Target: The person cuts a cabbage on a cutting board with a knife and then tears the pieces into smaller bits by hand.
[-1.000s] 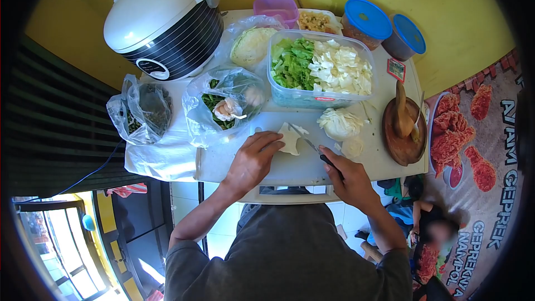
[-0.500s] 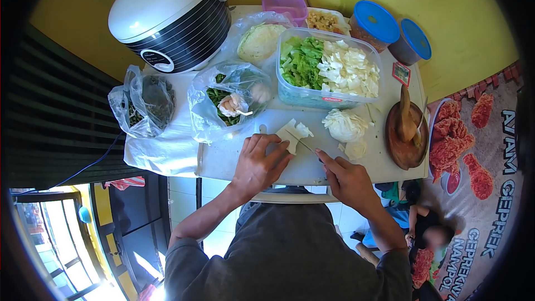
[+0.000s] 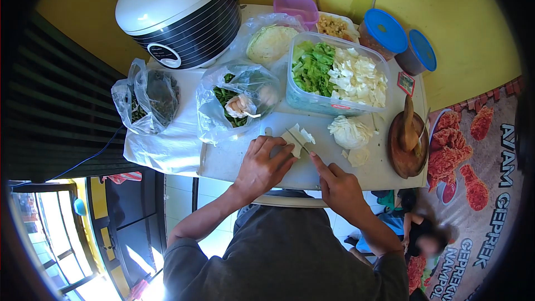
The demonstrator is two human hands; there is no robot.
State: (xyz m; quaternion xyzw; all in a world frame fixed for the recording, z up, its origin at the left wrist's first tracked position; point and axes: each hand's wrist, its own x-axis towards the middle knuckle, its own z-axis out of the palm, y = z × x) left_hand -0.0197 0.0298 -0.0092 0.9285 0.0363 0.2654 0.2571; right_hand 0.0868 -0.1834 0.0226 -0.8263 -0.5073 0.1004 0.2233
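Note:
My right hand (image 3: pixel 337 184) is closed round a knife (image 3: pixel 298 140), its index finger stretched along the back of the blade. The blade lies over pale cabbage leaves (image 3: pixel 293 135) on a white cutting board (image 3: pixel 234 159). My left hand (image 3: pixel 266 164) presses the leaves from the left with bent fingers. To the right of the blade are a partly peeled cabbage head (image 3: pixel 350 132) and a loose leaf (image 3: pixel 358 157). Behind the board stands a clear container (image 3: pixel 334 107) holding chopped green leaves (image 3: pixel 314 69) and cut cabbage (image 3: pixel 358 77).
Plastic bags hold greens and garlic (image 3: pixel 238 106), dark leaves (image 3: pixel 153 97) and a halved cabbage (image 3: pixel 271 43). A rice cooker (image 3: pixel 178 17) stands back left. A stone mortar (image 3: pixel 408 150), blue-lidded tubs (image 3: pixel 385 30) and a purple tub (image 3: pixel 296 8) stand around. A person (image 3: pixel 421 239) sits lower right.
The view has shifted slightly. The knife blade has moved left over the leaves, nearer my left fingertips, and my right hand has turned more upright.

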